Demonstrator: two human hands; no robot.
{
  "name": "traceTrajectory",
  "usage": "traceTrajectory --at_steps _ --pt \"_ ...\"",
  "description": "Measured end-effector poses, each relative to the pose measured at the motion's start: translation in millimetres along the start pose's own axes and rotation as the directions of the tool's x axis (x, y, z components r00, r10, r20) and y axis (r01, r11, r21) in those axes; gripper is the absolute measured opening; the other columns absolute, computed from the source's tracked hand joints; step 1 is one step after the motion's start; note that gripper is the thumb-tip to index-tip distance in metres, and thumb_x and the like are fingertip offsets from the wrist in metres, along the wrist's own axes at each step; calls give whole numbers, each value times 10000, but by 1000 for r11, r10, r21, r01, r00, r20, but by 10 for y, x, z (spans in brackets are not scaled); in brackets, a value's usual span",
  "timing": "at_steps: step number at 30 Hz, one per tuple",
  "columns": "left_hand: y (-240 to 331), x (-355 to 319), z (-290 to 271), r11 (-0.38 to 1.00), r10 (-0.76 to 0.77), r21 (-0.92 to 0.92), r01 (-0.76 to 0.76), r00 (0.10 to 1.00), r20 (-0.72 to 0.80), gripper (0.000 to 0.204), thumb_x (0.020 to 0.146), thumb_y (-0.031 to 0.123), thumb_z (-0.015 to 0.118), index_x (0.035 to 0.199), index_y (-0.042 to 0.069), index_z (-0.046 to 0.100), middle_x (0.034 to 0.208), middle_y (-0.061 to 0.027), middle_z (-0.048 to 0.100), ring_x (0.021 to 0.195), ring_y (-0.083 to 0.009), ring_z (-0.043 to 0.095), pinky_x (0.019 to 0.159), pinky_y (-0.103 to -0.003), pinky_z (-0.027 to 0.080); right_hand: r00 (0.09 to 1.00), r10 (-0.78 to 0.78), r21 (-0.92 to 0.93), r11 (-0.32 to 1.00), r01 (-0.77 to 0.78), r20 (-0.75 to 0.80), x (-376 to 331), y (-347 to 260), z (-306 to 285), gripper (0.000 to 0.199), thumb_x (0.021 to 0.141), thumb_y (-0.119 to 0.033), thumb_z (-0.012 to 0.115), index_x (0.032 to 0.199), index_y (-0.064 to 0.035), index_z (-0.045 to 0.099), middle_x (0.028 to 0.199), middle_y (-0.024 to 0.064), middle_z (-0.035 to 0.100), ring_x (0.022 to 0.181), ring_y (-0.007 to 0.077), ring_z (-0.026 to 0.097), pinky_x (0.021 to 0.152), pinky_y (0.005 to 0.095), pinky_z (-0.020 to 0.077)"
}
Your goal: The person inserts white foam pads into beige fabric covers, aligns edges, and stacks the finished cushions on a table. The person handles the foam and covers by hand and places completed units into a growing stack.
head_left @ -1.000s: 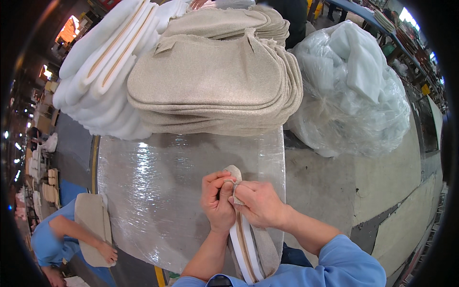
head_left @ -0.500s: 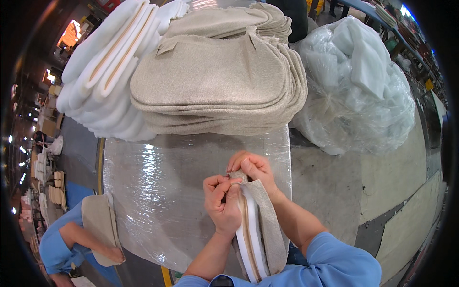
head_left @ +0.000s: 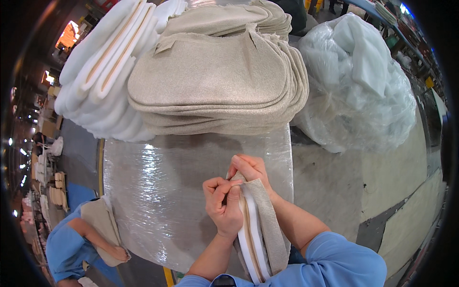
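Held on edge against my body is a cushion: a white padded insert with a tan core strip (head_left: 248,229) inside a beige fabric cover (head_left: 267,221). The cover is open along the side facing up, so the insert shows. At the far end of the cushion my left hand (head_left: 224,203) pinches the cover's edge, its thumb on top. Just beyond it, my right hand (head_left: 249,168) is closed on the same corner of fabric. The fingertips of both hands nearly meet, and the exact spot they grip is partly hidden.
A stack of beige covers (head_left: 210,71) lies across the far side of the plastic-wrapped table (head_left: 138,191). White padded inserts (head_left: 103,105) are piled to its left. A large clear bag of white padding (head_left: 354,86) stands at right. At lower left a co-worker holds a beige cushion (head_left: 103,225).
My right hand has drawn slightly down toward my left, and its fingers have closed further around the fabric. The co-worker has shifted slightly to the right.
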State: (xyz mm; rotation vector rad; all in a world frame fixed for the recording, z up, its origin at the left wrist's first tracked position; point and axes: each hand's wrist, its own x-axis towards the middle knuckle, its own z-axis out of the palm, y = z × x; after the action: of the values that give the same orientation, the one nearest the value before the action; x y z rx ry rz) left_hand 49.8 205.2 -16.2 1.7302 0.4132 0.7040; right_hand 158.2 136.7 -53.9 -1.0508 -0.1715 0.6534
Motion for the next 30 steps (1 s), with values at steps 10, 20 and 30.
traceTrajectory --at_steps 10,20,30 --pt "144 93 -218 996 5 94 -5 1000 2 183 980 -26 689 1137 36 758 1150 -106 653 996 -200 637 860 -324 521 997 51 -193 980 -39 60 60 -144 247 413 1079 -299 607 778 -24 675 704 -24 580 683 66 499 620 282 414" --pt "358 180 -466 969 101 209 -132 983 150 201 986 -32 666 1154 28 759 1251 -90 603 1090 -199 593 973 -309 469 976 -81 -105 989 104 204 -2 135 177 462 1153 -334 495 941 -5 741 855 23 686 825 90 594 736 282 492" --pt "176 140 -796 974 47 -226 10 969 243 252 1041 80 601 1249 7 723 1307 -146 581 1162 -247 603 1047 -370 474 873 7 -170 982 87 487 604 -96 225 881 1124 -692 194 1154 -11 753 1024 110 747 1026 202 666 979 384 508"
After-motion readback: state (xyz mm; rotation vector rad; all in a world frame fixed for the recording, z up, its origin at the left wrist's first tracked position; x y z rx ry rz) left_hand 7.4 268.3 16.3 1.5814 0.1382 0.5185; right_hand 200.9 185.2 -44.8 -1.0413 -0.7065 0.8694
